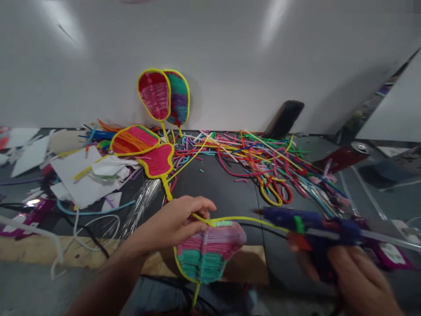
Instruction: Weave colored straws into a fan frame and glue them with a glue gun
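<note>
My left hand [184, 221] pinches a yellow pipe cleaner [240, 218] against the top of a fan-shaped pipe cleaner piece [207, 254]. Pink and teal rows fill this piece, and yellow edges its left side and stem. From my fingers the yellow strand runs loose to the right, passing behind the glue gun. A blue hot glue gun [315, 226] is gripped in my right hand [351, 267], its nozzle pointing left toward the piece but apart from it. My right hand is slightly blurred.
Finished-looking fan shapes [154, 94] lean on the white wall, with others [158, 162] lying below. Cut pipe cleaners [243, 149], yellow-handled scissors [271, 193], a phone [286, 116], a red can [348, 156] and paper scraps [79, 175] cover the dark table.
</note>
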The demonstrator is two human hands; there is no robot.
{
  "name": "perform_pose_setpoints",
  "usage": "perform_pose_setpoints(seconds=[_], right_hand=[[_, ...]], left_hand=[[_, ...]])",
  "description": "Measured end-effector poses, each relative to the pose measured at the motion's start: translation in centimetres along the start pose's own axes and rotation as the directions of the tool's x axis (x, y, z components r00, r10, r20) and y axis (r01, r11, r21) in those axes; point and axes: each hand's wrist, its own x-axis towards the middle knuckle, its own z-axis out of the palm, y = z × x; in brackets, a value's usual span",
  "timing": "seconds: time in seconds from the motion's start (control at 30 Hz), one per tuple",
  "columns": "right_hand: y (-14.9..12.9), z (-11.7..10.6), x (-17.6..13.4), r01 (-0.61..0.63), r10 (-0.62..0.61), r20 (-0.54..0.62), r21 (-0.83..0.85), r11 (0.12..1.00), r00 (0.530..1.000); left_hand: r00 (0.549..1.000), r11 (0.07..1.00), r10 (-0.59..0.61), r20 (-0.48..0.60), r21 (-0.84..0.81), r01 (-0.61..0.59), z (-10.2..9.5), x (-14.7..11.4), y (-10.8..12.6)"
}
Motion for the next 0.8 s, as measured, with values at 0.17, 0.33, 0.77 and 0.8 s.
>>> perform_pose_setpoints(seconds=[0.17, 0.33, 0.77, 0.8], right_hand=[[-4.9, 3.8, -0.7, -0.104, 0.069, 0.305, 0.100, 0.990, 0.950], [-5.4, 4.2, 0.1, -0.184, 0.133, 0.398, 0.091, 0.979, 0.908], [-4.3, 4.2, 0.2, -0.229, 0.143, 0.460, 0.136, 0.964, 0.876], [-4.2, 4.3, 0.1, -0.227, 0.139, 0.457, 0.143, 0.963, 0.878]], left_hand=[[1.000, 1.000, 0.019, 0.008, 0.024, -0.019, -0.1, -0.3, 0.3], [1.000, 1.000, 0.010, 0.007, -0.004, -0.010, -0.2, -0.6, 0.7], [1.000, 0.999, 0.030, 0.008, 0.025, -0.030, -0.2, -0.8, 0.9], [1.000, 0.999, 0.024, 0.010, 0.026, -0.025, -0.2, -0.8, 0.9]])
